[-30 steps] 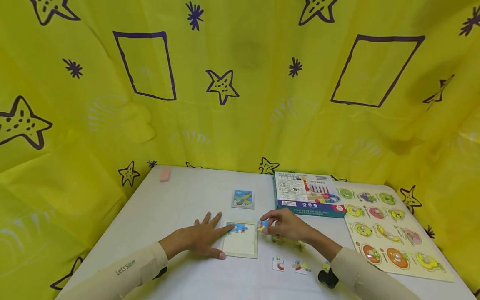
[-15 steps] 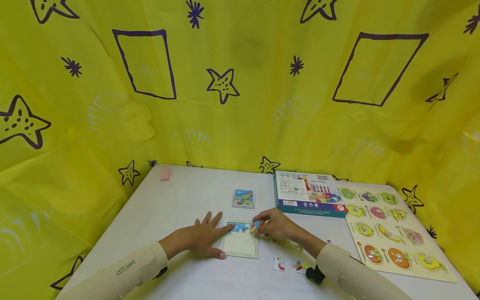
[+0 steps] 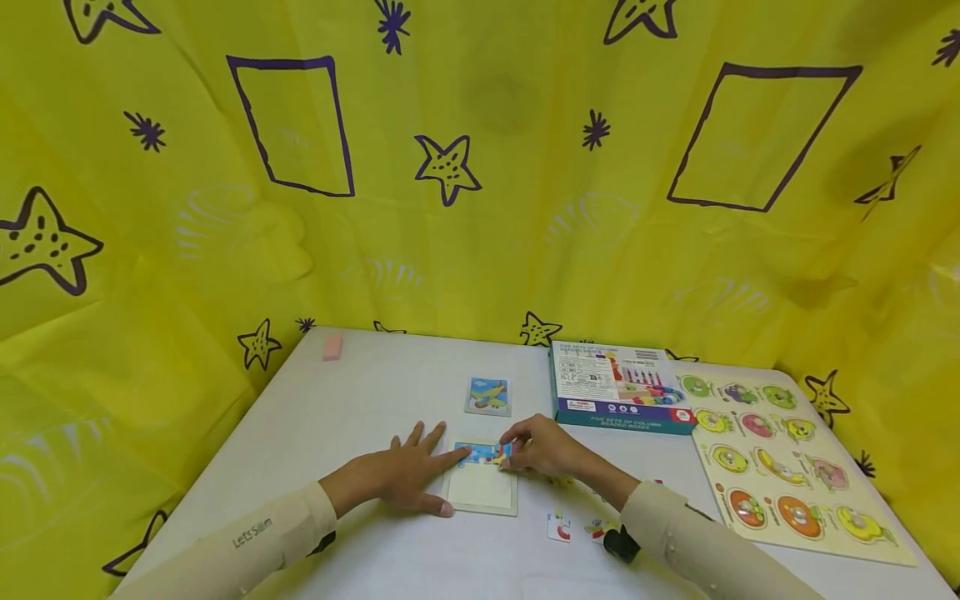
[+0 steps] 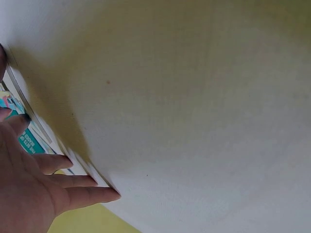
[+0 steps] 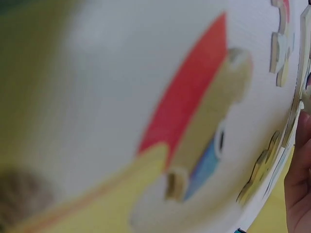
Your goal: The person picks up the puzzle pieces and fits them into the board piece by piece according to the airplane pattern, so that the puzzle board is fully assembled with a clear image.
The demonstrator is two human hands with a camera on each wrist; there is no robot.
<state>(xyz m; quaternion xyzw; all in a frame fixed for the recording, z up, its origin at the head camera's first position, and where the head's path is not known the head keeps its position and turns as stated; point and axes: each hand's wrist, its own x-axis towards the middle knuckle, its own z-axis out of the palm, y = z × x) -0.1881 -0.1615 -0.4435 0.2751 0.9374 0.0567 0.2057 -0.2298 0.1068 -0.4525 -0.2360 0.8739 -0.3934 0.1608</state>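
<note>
A small puzzle tray (image 3: 483, 498) lies on the white table, with blue jigsaw pieces (image 3: 474, 454) along its far edge. My left hand (image 3: 408, 479) is spread flat, its index fingertip on those pieces and its thumb by the tray's left rim. The left wrist view shows the left hand (image 4: 29, 184) with straight fingers. At the tray's far right corner my right hand (image 3: 543, 448) pinches a jigsaw piece (image 3: 502, 457) coloured blue, red and yellow. Only the right hand's edge (image 5: 299, 179) shows in the right wrist view, beyond a blurred loose piece (image 5: 194, 111).
Loose pieces (image 3: 558, 527) lie to the tray's right, some partly hidden under the right arm. Behind the tray is an airplane picture (image 3: 489, 395). A beading box (image 3: 622, 387) and a fruit puzzle board (image 3: 813, 521) stand right; a pink block (image 3: 332, 347) sits far left.
My right hand has moved left, carrying the jigsaw piece from beside the tray to its far right corner, against the blue pieces. The left hand has stayed in place.
</note>
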